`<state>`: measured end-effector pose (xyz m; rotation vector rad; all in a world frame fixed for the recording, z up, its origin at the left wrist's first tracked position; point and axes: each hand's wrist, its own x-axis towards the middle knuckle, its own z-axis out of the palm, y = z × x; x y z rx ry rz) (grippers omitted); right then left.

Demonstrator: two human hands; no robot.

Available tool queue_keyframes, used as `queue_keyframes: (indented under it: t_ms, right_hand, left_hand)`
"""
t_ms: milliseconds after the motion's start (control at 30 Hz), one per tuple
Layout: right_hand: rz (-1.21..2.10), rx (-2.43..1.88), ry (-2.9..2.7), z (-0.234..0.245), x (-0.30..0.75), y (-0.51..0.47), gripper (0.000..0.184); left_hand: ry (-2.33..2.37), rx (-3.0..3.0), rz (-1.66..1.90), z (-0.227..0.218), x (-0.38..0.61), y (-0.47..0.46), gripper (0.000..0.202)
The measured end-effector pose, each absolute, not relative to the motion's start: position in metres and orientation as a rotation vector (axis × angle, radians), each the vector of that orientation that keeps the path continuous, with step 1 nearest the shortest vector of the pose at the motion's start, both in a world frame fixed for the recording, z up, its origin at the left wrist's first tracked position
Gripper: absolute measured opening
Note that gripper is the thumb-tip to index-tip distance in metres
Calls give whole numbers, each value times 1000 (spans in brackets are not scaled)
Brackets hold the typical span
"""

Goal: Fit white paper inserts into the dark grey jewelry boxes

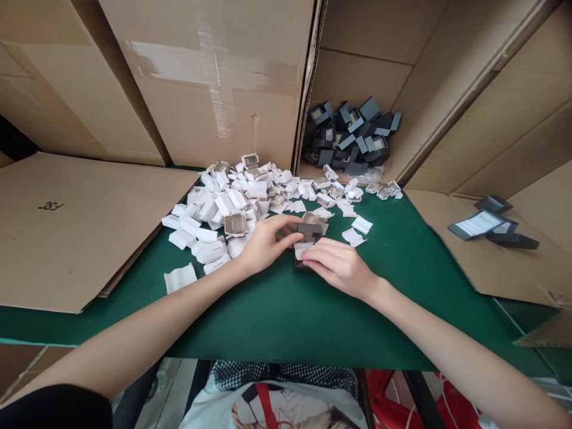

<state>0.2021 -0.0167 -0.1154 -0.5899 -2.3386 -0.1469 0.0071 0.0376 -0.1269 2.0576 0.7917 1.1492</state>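
A small dark box [310, 229] stands open on the green table in front of me, its lid tipped back. My left hand [271, 241] grips it from the left, thumb and fingers closed at its side. My right hand [342, 265] comes from the right and pinches a white paper insert [302, 250] at the front part of the box. Fingers hide part of both the box and the insert. Just behind and to the left lies a heap of folded white paper inserts [257, 190], some showing brownish inner sides.
Dark boxes [353, 134] are piled inside an upright carton [420, 71] at the back. On a cardboard flap [487, 268] at right lie several more dark boxes [494, 225]. A flat cardboard sheet [80, 238] covers the left side. The green table's [286, 333] front edge is near my lap.
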Motion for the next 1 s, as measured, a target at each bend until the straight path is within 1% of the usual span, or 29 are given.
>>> queue_keyframes:
  t_ms: [100,233,333,533,733,833,900,1000]
  right_hand:
    - [-167,-653,-2386,-115,205,-12,9]
    - [-235,-624,-2446,-113,209,-11,12]
    - [-303,-645,-2390,-110,211,-12,11]
    - [-536,-889,-2199,-107,215,-10,9]
    - [-440,-963,-2250,-107,211,-10,10]
    - [-396,-934,-2266,-109,210,-10,11]
    - [-398,-917,-2241,-110,210,-10,11]
    - [-435,-895,-2210,-112,209,-11,12]
  left_hand:
    - [787,2078,1144,-125,7,37,30]
    - [793,2104,1134,-123,7,36,30]
    - [811,2104,1126,-122,8,36,30]
    - [825,2095,1097,-123,9,35,31]
    - [786,2068,1100,-125,10,32,32]
    - [646,2050,1086,-127,12,28,39]
    - [552,2075,1001,-127,13,26,48]
    - [530,2133,884,-127,14,25,59]
